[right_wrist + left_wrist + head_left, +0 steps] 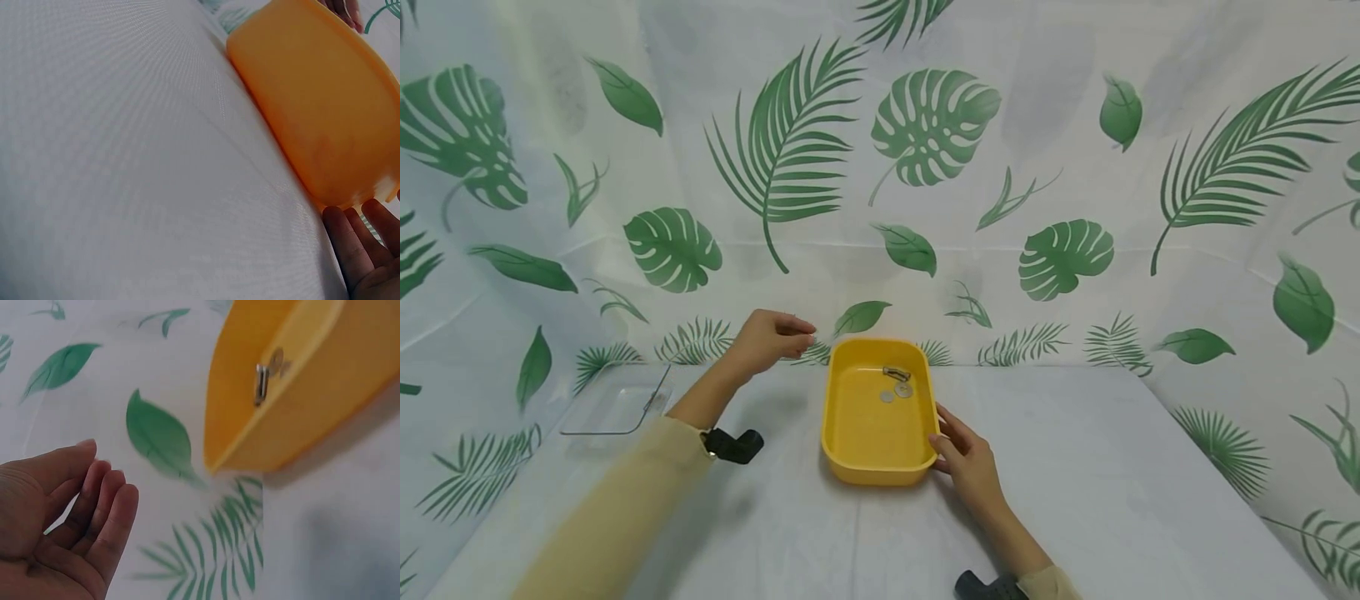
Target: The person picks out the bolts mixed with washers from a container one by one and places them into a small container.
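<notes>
A yellow plastic tray (880,477) stands on the white-covered table. Inside lie a small slotted metal piece (896,374), a larger round metal disc (903,389) and a smaller one (887,397). My right hand (966,458) grips the tray's near right side, thumb at the rim and fingers against the outer wall. To the left of the tray's far end, my left hand (771,340) is raised, its thumb and fingertips drawn close together in the left wrist view (75,519). I cannot tell whether something tiny is between them.
A clear shallow container (617,408) with a thin dark rim stands at the table's far left, partly behind the left forearm. A white cloth with green leaves (955,283) hangs behind the table. Dark camera mounts (736,446) sit on both wrists.
</notes>
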Tool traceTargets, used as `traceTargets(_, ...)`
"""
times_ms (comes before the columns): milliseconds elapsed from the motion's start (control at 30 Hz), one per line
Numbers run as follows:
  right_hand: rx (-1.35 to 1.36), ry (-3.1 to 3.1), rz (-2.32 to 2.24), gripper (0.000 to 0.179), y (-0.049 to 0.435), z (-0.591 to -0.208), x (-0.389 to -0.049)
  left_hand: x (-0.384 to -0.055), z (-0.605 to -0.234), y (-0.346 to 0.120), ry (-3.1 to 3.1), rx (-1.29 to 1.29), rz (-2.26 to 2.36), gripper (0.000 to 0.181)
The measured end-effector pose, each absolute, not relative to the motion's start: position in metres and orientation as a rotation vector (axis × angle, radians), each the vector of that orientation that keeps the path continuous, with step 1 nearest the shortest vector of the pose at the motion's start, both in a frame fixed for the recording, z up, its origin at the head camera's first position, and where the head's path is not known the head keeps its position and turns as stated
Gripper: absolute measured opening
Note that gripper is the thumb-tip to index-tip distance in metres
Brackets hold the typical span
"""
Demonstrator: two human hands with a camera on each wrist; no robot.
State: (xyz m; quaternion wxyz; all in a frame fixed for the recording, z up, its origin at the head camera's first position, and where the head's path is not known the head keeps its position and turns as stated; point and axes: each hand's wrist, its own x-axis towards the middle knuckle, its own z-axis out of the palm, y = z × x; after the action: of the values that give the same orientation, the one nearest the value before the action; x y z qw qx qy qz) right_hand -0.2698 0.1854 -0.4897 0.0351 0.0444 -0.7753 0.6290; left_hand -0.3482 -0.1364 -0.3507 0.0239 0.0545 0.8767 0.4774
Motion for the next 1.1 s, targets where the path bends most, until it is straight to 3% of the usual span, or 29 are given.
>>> traceTargets(433, 0.139, -2.373, 1.942, 0.048, 0.188, -0.491, -0.268, -0.371, -0.381, -0.051, 2.561, 0.254, 1.601, 0.029)
traceTargets(867, 0.146, -2.346, 1.954, 0.048, 0.186, -0.493, -0.269, -0.397, -0.411, -0.021, 2.624, 0.302, 1.450, 0.025)
traceTargets(1100, 0.134, -2.344, 1.942, 0.048, 0.187, -0.491, -0.268, -0.407, -0.421, -0.009, 2.647, 0.260, 1.323, 0.037)
